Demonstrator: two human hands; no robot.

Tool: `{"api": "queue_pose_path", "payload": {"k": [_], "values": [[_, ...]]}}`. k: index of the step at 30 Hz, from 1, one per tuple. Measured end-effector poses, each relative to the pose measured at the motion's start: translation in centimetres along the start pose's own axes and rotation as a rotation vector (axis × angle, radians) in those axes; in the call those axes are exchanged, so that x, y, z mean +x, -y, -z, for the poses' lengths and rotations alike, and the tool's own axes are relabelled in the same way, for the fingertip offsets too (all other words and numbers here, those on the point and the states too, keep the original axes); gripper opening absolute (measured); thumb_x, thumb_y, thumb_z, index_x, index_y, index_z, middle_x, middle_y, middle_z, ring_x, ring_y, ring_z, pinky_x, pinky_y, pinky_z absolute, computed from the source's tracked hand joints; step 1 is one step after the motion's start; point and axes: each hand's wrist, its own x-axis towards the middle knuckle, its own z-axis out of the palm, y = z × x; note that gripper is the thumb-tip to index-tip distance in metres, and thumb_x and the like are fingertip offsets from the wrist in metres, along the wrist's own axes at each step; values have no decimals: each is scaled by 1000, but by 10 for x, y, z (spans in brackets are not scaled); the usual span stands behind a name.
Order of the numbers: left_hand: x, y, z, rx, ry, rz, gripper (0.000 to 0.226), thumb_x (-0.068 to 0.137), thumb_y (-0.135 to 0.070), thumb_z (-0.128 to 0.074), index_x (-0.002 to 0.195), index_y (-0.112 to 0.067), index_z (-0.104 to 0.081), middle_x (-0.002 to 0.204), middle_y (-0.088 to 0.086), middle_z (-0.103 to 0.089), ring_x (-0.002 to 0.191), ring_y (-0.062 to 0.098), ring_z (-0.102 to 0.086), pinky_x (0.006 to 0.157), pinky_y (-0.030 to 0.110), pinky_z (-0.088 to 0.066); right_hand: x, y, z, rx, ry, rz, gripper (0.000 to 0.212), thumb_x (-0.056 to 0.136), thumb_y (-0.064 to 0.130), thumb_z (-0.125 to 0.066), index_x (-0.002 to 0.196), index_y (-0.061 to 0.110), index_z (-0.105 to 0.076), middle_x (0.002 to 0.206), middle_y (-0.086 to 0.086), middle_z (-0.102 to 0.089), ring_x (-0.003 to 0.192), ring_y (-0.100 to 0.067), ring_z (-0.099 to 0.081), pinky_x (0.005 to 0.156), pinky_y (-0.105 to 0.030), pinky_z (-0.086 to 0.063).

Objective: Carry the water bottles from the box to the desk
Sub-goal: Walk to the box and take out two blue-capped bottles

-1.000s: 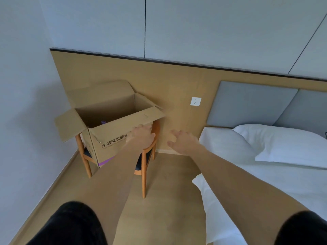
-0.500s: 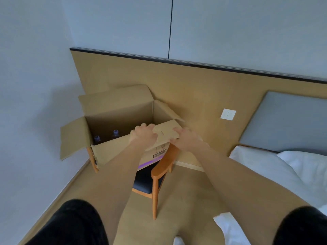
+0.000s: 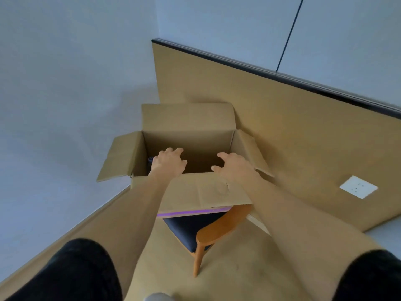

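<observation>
An open cardboard box (image 3: 188,118) with all flaps spread stands on a wooden chair (image 3: 219,229) with a dark seat. My left hand (image 3: 170,162) reaches over the box's near edge into its left side, fingers spread and relaxed, holding nothing. Just left of that hand a dark purple bottle cap (image 3: 150,159) peeks out; the rest of the bottle is hidden by my hand and the box wall. My right hand (image 3: 233,165) hovers over the box's right side, fingers loosely open and empty. The desk is out of view.
The box sits in a corner between a pale wall on the left and a tan wooden wall panel (image 3: 282,131) behind. A white socket (image 3: 358,187) is on that panel at the right. Wooden floor lies below.
I have stepped closer and now look down into the box. Both hands moved from the near flap forward into the box opening.
</observation>
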Motion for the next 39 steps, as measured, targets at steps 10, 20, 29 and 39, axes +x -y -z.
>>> {"api": "queue_pose_path", "payload": {"k": [10, 20, 29, 39], "values": [[88, 63, -14, 8, 49, 131, 53, 104, -41, -45, 153, -25, -36, 147, 12, -46, 130, 36, -47, 101, 49, -43, 113, 17, -15, -48, 99, 57, 62, 99, 58, -46, 153, 31, -34, 146, -10, -47, 133, -33, -46, 107, -49, -43], [184, 102, -55, 46, 226, 200, 56, 103, -38, -50, 154, -23, -33, 147, 13, -44, 130, 36, -47, 102, 48, -46, 212, 24, -46, -54, 225, -15, 63, 100, 57, -47, 155, 31, -31, 155, -9, -41, 138, -33, -43, 110, -49, -43], [216, 119, -96, 99, 334, 312, 55, 103, -33, -52, 154, -22, -34, 149, 11, -38, 134, 36, -41, 106, 47, -42, 272, 34, -103, -5, 340, 26, 66, 97, 54, -56, 154, 34, -31, 156, -5, -41, 140, -31, -42, 110, -47, -43], [237, 133, -132, 25, 351, 464, 60, 99, -24, -58, 153, -18, -33, 153, 13, -31, 135, 37, -41, 109, 47, -41, 322, 73, -176, 113, 369, 246, 85, 87, 40, -75, 156, 35, -26, 152, -6, -46, 136, -30, -48, 109, -44, -44]]}}
